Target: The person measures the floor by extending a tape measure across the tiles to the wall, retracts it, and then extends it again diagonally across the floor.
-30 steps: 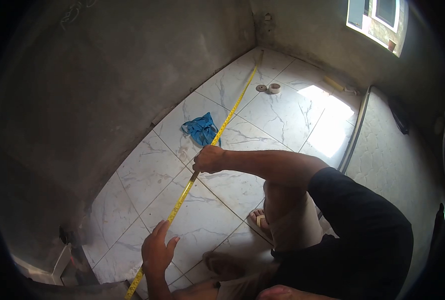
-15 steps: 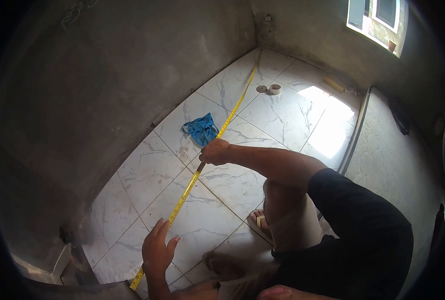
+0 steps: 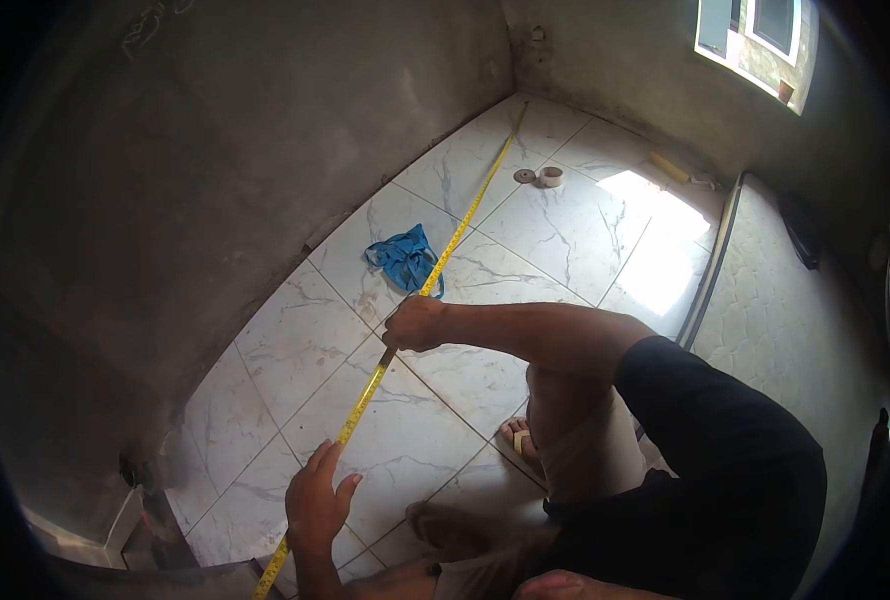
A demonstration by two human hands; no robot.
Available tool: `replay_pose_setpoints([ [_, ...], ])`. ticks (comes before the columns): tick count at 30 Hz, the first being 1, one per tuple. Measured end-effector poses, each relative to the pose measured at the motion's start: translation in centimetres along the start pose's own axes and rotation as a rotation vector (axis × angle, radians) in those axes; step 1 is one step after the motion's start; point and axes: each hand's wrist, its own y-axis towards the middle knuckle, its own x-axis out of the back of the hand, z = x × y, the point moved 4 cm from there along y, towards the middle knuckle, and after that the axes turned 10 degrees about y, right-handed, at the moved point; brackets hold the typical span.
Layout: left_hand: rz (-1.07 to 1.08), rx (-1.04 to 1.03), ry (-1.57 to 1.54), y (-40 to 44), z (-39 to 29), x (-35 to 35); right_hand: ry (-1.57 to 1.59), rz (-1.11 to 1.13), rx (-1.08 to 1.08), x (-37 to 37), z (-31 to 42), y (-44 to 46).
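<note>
A yellow measuring tape (image 3: pixel 361 402) runs slantwise across the marbled floor tiles, from the far corner to the lower left. My right hand (image 3: pixel 415 323) is closed around the tape near its middle, just below a crumpled blue cloth (image 3: pixel 403 258). A short dark stretch of the tape shows just below that fist. Nearer to me, my left hand (image 3: pixel 317 497) rests over the tape with its fingers stretched out and thumb apart. The tape comes out again below the left wrist and reaches the bottom of the view.
A flat round disc (image 3: pixel 524 176) and a pale roll of tape (image 3: pixel 551 177) lie on the far tiles. A mattress (image 3: pixel 765 300) is along the right side. Bare grey walls (image 3: pixel 265 130) meet at the far corner. A window (image 3: pixel 765 40) opens at upper right.
My right hand has moved down and left, toward my left hand, along with the dark stretch of tape. The near end of the tape has slid toward the lower left. My left hand has barely moved.
</note>
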Motion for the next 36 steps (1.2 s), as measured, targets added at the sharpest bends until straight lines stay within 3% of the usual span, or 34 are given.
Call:
replay_pose_setpoints([
  [5, 0.002, -0.018, 0.007, 0.3, -0.1, -0.1, -0.017, 0.083, -0.074, 0.1, -0.7, -0.7],
  [11, 0.024, -0.014, 0.025, 0.5, -0.4, -0.2, -0.025, 0.057, 0.006, 0.3, 0.6, -0.1],
  [17, 0.023, -0.065, -0.002, 0.3, -0.2, -0.6, -0.021, 0.057, -0.127, 0.5, -1.8, -0.5],
  [29, 0.03, -0.027, 0.009, 0.4, -0.4, -0.4, 0.027, 0.033, -0.072, 0.3, -0.8, -0.4],
  [36, 0.155, 0.052, -0.065, 0.5, 0.7, -2.2, 0.024, 0.177, -0.206, -1.6, -3.5, -1.3],
])
